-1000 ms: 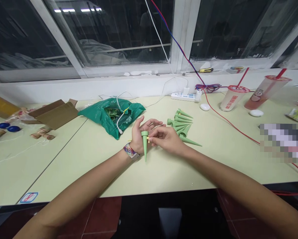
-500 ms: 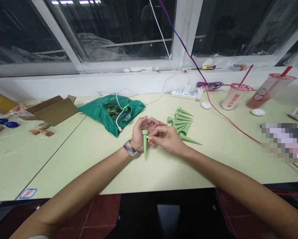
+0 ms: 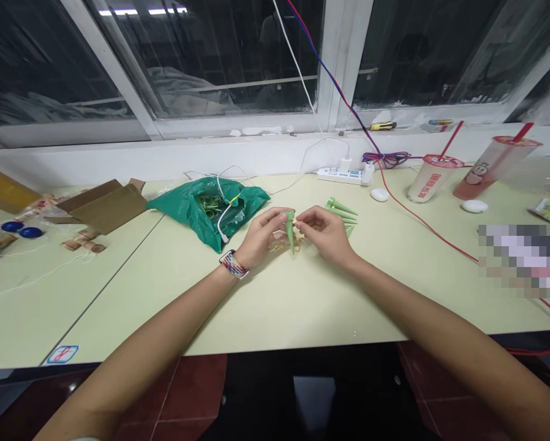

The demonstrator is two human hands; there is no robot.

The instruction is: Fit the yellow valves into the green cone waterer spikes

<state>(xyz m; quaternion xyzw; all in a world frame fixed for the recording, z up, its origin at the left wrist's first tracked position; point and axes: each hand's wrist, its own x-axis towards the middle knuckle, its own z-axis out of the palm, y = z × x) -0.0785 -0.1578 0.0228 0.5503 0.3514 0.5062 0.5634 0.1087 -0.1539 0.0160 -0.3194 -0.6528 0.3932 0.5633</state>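
My left hand (image 3: pixel 260 237) is shut on the top of a green plastic cone-shaped spike (image 3: pixel 290 236), which hangs tip down above the table. My right hand (image 3: pixel 324 233) meets the spike's top from the other side, its fingertips pinching a small pale yellow plastic part (image 3: pixel 299 222). Several similar loose yellow bits (image 3: pixel 278 246) lie on the table under my hands. Behind my right hand is a pile of green spikes (image 3: pixel 342 211), partly hidden by that hand. A green plastic bag (image 3: pixel 207 211) holding more green parts lies to the left.
A flattened cardboard box (image 3: pixel 105 205) and blue caps (image 3: pixel 21 229) sit at the left. A power strip (image 3: pixel 345 176) with white and red cables lies behind. Two plastic drink cups (image 3: pixel 435 177) with red straws stand at the right, near the window sill.
Both hands have moved up and right with the spike, now held higher and further right. Loose yellow bits now show on the table, and my hands cover more of the green pile.
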